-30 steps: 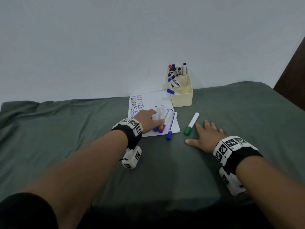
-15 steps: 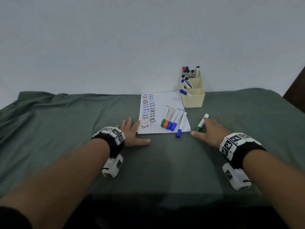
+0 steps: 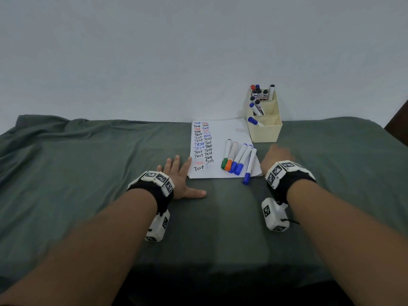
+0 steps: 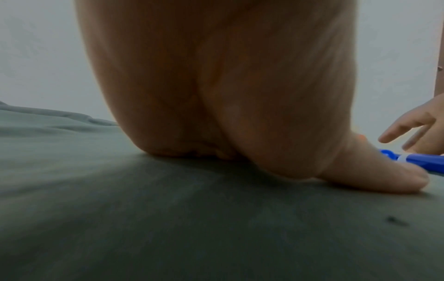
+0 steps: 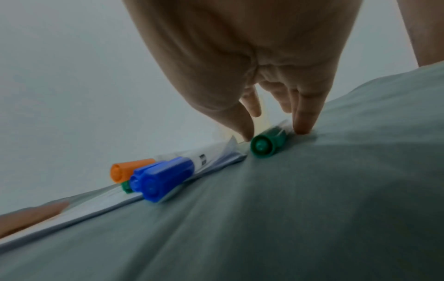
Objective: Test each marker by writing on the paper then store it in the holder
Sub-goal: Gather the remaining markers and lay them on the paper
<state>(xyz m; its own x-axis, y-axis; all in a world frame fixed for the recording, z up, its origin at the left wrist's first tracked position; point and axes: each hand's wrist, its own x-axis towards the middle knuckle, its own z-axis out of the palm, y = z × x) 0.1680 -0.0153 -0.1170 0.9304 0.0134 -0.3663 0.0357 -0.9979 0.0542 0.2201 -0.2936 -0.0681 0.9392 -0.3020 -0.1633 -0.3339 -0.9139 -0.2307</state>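
Observation:
A white paper [image 3: 220,133] with rows of "Test" lies on the green cloth. On its right side lies a row of capped markers: green [image 3: 226,154], orange [image 3: 231,156] and three blue [image 3: 239,159]. My left hand [image 3: 180,180] lies flat on the cloth, fingers spread, at the paper's left edge. My right hand [image 3: 277,156] hovers right of the paper and hides a second green marker in the head view. In the right wrist view that green marker [image 5: 266,145] lies on the cloth with my thumb and a finger [image 5: 302,125] on either side of it.
A cream tiered holder [image 3: 265,134] with several stored markers stands at the paper's far right corner, against the white wall. The green cloth [image 3: 88,173] is wrinkled at the far left. A dark edge shows at far right.
My left hand left the markers on the paper and now lies flat beside it. My right hand moved forward over the loose green marker, which the head view no longer shows.

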